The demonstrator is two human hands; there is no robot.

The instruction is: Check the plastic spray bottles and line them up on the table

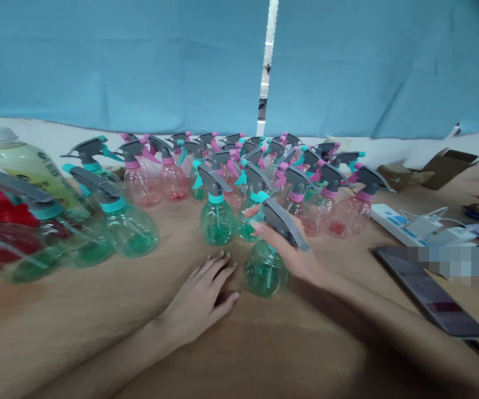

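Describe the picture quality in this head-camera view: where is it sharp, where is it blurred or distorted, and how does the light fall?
Head view: soft, even light, no hard glare; faint shadow under the left hand. The green spray bottle in the right hand is fairly sharp. Bottles at the left edge are smeared and stretched by the wide lens. A pixelated patch masks part of the right side.

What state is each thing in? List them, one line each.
Green spray bottle: upright, capped, gripped at the neck.
Right hand: closed around the bottle's neck.
Left hand: flat on the table, fingers spread.
Phone: lying flat, screen dark.
Power strip: charger plugged in.
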